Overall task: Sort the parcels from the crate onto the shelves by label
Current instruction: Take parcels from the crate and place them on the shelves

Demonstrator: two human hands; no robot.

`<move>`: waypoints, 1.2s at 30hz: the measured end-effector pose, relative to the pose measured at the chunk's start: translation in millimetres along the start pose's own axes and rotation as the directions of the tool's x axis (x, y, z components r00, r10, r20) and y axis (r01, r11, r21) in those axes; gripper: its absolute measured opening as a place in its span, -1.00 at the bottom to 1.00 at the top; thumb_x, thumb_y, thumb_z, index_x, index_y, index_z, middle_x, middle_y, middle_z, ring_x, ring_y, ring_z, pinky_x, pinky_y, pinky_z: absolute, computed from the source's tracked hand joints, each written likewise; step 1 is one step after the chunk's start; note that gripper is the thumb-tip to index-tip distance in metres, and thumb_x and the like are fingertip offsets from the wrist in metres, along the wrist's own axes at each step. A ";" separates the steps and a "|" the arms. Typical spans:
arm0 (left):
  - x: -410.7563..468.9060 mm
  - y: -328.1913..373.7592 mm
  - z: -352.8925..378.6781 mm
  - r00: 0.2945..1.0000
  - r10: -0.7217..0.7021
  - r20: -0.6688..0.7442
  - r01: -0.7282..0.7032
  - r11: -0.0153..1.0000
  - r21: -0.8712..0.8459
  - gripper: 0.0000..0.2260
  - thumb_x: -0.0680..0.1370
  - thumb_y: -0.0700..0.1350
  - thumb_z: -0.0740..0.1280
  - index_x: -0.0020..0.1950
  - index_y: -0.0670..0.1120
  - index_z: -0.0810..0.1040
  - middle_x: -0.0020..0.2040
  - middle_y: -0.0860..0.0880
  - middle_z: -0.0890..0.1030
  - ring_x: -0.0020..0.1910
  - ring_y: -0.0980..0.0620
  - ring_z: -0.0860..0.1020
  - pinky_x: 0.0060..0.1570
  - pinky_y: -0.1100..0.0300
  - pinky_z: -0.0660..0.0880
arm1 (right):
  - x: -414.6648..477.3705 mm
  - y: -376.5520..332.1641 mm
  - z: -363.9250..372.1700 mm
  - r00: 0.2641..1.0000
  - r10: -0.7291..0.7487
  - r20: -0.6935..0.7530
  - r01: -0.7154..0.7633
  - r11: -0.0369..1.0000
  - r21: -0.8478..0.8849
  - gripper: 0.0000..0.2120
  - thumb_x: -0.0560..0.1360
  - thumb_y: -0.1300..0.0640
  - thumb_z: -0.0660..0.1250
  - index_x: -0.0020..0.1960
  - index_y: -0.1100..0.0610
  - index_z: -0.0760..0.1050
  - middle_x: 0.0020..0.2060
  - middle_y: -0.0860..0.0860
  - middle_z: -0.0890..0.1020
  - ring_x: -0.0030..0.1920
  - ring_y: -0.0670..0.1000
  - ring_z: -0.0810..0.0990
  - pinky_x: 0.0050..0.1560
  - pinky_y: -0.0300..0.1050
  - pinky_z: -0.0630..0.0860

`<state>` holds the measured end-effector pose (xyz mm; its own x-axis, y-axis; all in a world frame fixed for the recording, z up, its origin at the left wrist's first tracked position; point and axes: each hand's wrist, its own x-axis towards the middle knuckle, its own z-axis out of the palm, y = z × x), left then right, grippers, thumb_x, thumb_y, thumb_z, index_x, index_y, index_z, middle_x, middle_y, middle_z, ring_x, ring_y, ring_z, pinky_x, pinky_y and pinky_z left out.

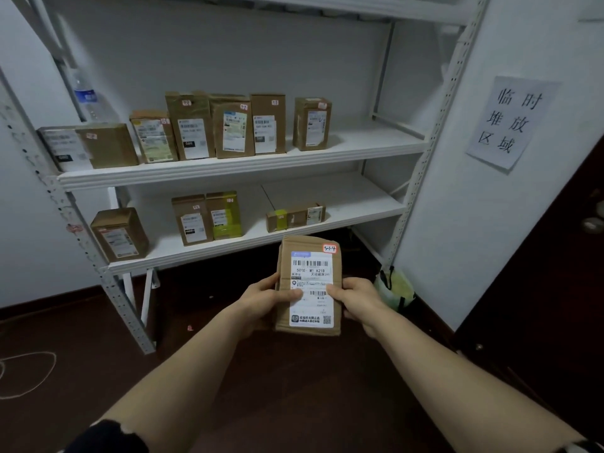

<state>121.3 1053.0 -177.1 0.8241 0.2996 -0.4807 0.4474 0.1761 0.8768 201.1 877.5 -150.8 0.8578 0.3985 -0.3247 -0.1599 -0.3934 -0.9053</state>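
Left hand [261, 300] and right hand [358, 302] grip the cardboard parcel [309, 284] tagged 5-1-4, apparently reading its label [312, 273]; next, match it to a shelf [353, 197] at twelve o'clock.

We count eleven parcels in all. One parcel [309, 286] sits between our fingers [294, 294], gripped by two hands, the left hand [261, 299] and the right hand [359, 302]. There are three shelves. Just above the fingers, the lower shelf [346, 220] carries four parcels [119, 233] [192, 220] [225, 214] [294, 215]. Higher up, the upper shelf [366, 142] carries six parcels [88, 145] [153, 135] [191, 125] [232, 125] [268, 124] [312, 124]. The top shelf [359, 6] is highest of all. Far up-left of the fingers stands one water bottle [86, 96]. Right of them are one bag [394, 289] and, higher, one paper sign [511, 122].
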 end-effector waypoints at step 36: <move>187.8 71.3 -74.1 0.988 -0.120 -0.100 0.125 0.991 0.050 0.21 0.09 -0.25 0.65 0.56 0.02 0.01 0.13 -0.10 0.64 0.13 -0.08 0.61 0.16 -0.13 0.52 | 302.9 -79.5 29.1 0.876 -0.025 0.482 0.070 0.995 -0.075 0.01 0.25 0.26 0.58 0.53 -0.01 0.10 0.31 0.07 0.45 0.17 0.01 0.52 0.15 -0.12 0.44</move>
<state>282.2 1191.3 -205.7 0.7259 0.3684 -0.5808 0.5636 0.1654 0.8093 459.4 1053.6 -185.0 0.5201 0.7581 -0.3934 -0.0624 -0.4256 -0.9027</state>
